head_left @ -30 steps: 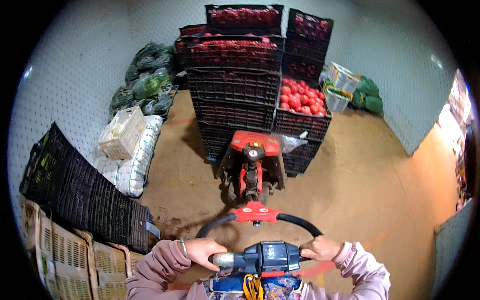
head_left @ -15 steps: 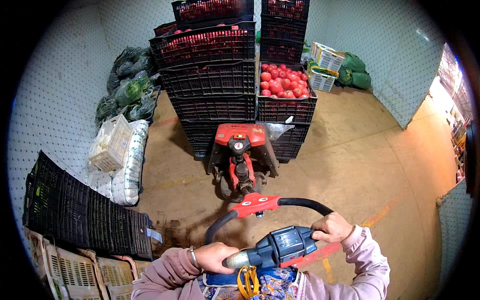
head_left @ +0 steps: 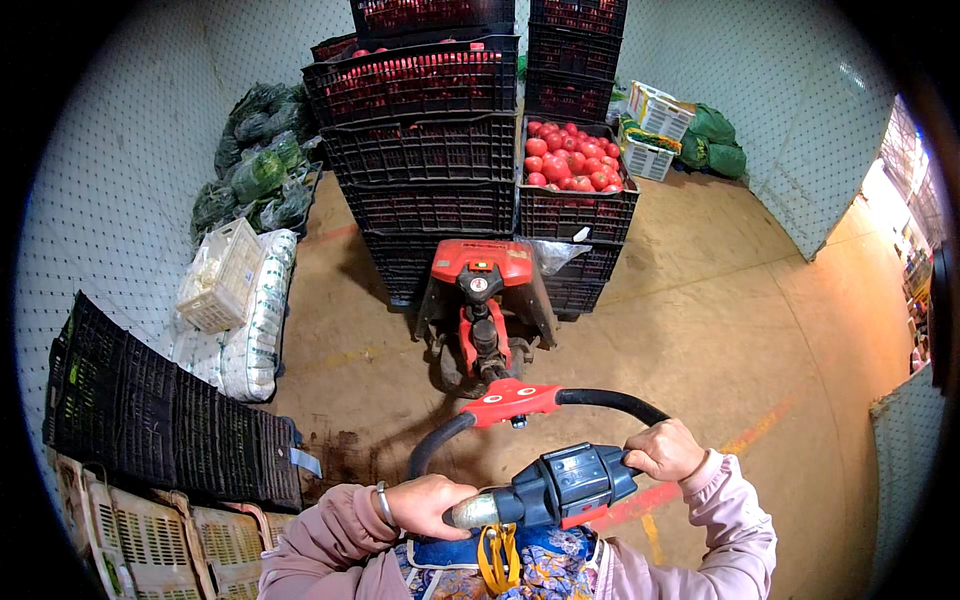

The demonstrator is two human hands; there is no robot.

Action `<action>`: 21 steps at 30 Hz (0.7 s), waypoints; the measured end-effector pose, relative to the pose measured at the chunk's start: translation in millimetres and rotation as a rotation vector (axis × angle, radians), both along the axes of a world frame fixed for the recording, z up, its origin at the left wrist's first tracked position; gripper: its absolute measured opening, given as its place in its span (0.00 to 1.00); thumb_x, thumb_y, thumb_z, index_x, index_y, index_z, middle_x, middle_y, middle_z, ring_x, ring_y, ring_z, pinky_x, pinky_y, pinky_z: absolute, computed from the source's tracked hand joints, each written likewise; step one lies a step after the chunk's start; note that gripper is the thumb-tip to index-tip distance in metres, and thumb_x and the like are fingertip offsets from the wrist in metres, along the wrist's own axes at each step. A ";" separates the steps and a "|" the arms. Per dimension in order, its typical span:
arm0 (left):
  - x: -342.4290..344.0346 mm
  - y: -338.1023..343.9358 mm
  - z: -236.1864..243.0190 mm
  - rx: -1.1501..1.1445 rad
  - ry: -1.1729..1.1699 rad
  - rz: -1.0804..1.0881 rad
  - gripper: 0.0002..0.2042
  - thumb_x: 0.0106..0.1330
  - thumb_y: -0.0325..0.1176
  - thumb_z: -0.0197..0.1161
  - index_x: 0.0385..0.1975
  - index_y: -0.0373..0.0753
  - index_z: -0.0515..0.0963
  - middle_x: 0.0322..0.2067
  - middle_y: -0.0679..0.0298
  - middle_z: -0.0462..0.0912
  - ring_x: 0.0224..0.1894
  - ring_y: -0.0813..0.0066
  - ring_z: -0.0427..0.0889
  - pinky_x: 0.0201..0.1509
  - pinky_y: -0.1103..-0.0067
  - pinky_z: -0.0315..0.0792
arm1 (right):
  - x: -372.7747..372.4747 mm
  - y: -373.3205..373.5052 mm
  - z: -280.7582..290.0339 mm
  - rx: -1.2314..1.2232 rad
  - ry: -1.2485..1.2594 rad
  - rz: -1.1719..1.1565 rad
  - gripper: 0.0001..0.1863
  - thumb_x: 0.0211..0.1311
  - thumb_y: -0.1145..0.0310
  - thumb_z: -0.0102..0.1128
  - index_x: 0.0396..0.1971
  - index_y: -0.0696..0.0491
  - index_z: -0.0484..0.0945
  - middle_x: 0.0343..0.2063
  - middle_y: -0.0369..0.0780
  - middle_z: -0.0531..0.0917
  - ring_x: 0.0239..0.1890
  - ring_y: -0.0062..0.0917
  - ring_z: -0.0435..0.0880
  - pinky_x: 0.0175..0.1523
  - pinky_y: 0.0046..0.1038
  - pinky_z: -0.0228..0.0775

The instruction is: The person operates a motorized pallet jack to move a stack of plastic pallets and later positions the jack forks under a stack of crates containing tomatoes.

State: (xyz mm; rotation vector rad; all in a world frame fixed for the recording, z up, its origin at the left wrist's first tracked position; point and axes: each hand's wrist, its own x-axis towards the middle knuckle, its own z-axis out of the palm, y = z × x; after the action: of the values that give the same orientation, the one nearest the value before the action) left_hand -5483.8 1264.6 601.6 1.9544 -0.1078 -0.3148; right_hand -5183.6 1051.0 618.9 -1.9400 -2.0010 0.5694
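Note:
A red pallet jack (head_left: 482, 262) stands in front of me, its steering handle (head_left: 612, 398) reaching back to my waist. The handle is a black loop with a red centre piece (head_left: 510, 400) and a dark blue-grey control head (head_left: 575, 482). My left hand (head_left: 432, 504) is closed round the worn, pale left grip (head_left: 474, 512). My right hand (head_left: 666, 450) is closed on the right side of the handle, beside the control head. Just beyond the jack are stacked black crates (head_left: 425, 150); an open crate on the right holds red round produce (head_left: 572, 160), seemingly tomatoes. The forks are hidden.
Bagged greens (head_left: 262, 170), a white crate (head_left: 220, 275) and white wrapped packs (head_left: 255, 345) line the left wall. Nearer left are black crates (head_left: 170, 410) and beige crates (head_left: 160, 540). White baskets (head_left: 650, 155) and green sacks (head_left: 712, 140) stand far right, with a doorway (head_left: 880, 240) beyond.
The crate stacks and pallet jack body sit slightly higher in the picture. Both hands keep their hold on the handle, nearly unmoved.

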 end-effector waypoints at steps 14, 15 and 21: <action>-10.2 1.9 -16.5 0.039 -0.039 0.023 0.14 0.47 0.36 0.66 0.27 0.36 0.70 0.19 0.55 0.75 0.24 0.56 0.76 0.26 0.71 0.68 | -13.5 -1.7 -18.6 0.024 -0.017 -0.022 0.20 0.59 0.52 0.45 0.18 0.51 0.75 0.12 0.41 0.74 0.16 0.37 0.74 0.22 0.34 0.63; -12.5 1.7 -22.3 0.058 -0.032 0.011 0.14 0.47 0.36 0.66 0.28 0.36 0.70 0.20 0.55 0.75 0.24 0.57 0.77 0.27 0.71 0.68 | -15.7 -2.5 -23.2 0.021 -0.023 -0.026 0.20 0.59 0.52 0.45 0.17 0.51 0.75 0.12 0.41 0.74 0.16 0.37 0.74 0.22 0.34 0.63; -23.3 1.1 -57.3 0.118 -0.007 -0.012 0.14 0.48 0.36 0.66 0.30 0.36 0.71 0.23 0.55 0.77 0.25 0.58 0.77 0.28 0.73 0.70 | -26.1 -6.8 -50.3 0.042 -0.025 -0.023 0.20 0.58 0.52 0.46 0.17 0.51 0.75 0.12 0.41 0.74 0.16 0.37 0.74 0.22 0.35 0.63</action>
State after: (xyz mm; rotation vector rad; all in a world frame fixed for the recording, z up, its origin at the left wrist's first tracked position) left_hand -5507.0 1265.7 544.3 2.0724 -0.1073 -0.3288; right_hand -5209.7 1044.2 568.6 -1.9522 -1.9865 0.4956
